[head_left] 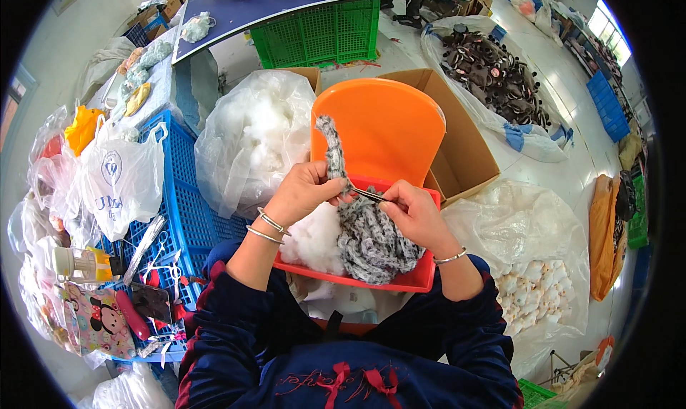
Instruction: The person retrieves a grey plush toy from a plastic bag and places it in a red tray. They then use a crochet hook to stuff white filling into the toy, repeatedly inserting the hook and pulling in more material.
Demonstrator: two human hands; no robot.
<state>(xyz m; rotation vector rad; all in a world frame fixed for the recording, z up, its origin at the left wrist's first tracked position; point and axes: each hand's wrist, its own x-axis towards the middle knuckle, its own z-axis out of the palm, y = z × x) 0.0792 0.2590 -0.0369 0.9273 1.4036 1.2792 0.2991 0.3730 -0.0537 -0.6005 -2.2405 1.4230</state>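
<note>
My left hand point(306, 189) pinches the lower end of a narrow grey furry plush tube point(331, 143), which stands up above the fingers. My right hand point(416, 215) grips a thin metal tool point(369, 194) that looks like tweezers or forceps. Its tip meets the tube's end at my left fingertips; whether it is inside cannot be seen. Below both hands sits a red bin point(426, 279) on my lap. White fluffy stuffing point(314, 243) fills its left part, and a heap of grey plush pieces point(379, 246) lies on the right.
An orange chair point(379, 123) stands just beyond the bin, before an open cardboard box point(468, 162). At left are a clear bag of stuffing point(261, 134) and a blue crate point(187, 216) with scissors point(175, 272). Small white pieces point(536, 295) lie on plastic at right.
</note>
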